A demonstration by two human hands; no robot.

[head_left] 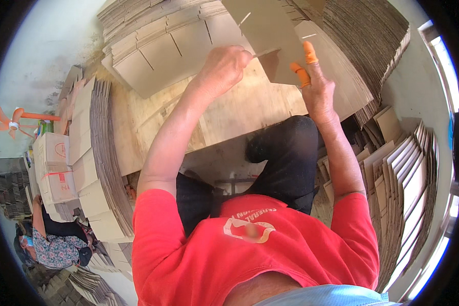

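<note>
My left hand (pixel 224 69) is closed on the near edge of a flat, slotted cardboard sheet (pixel 262 30) raised over the wooden table (pixel 234 109). My right hand (pixel 316 86), with orange rubber caps on two fingertips, presses against the same sheet's right part, fingers stretched up. A stack of slotted cardboard blanks (pixel 163 48) lies on the table to the left of the hands. My raised knee in black trousers (pixel 290 143) sits just below the table edge.
Tall fanned stacks of flat cardboard stand at the left (pixel 104 153), at the upper right (pixel 367 41) and at the right (pixel 408 173). Closed cartons (pixel 53 168) and an orange fan (pixel 13 120) are at far left. Another person (pixel 53 239) sits at lower left.
</note>
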